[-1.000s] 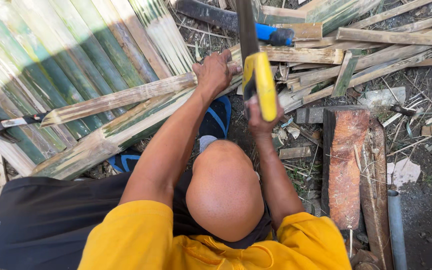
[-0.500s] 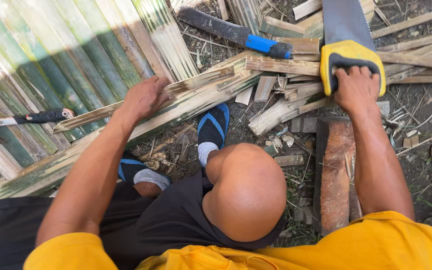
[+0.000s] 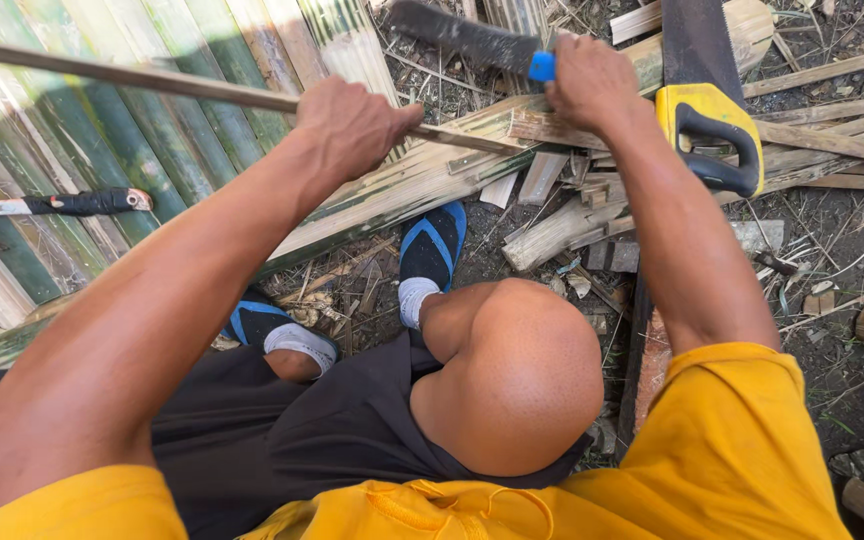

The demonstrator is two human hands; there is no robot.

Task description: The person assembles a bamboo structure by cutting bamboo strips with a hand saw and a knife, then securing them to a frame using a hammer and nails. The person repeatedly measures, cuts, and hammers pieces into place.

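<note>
Gripping a thin bamboo strip [image 3: 152, 82] that runs off leftward above split bamboo, the left hand [image 3: 352, 125] is clenched, while the right hand [image 3: 592, 80] closes on the blue-handled machete [image 3: 472, 40] beside a yellow-handled saw [image 3: 707, 100].

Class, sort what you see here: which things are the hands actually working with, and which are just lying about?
In hand:
- left hand grips a thin bamboo strip
- right hand grips a blue-handled blade

Lying about:
- yellow-handled saw
- black-handled tool on the flattened bamboo
- wood offcuts
</note>
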